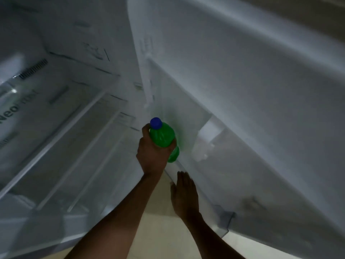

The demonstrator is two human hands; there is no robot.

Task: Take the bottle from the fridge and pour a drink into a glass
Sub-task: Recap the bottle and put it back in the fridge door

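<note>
A green plastic bottle (164, 139) with a blue cap stands at the inner end of the fridge door's shelf (214, 193). My left hand (152, 156) grips the bottle around its upper body, fingers wrapped on the far side. My right hand (184, 195) lies flat with straight fingers against the front rail of the door shelf, just below the bottle. No glass is in view.
The fridge (56, 118) stands open on the left, with clear glass shelves and white walls. Its open door (252, 90) fills the right side. Pale floor tiles (164, 230) show between my forearms.
</note>
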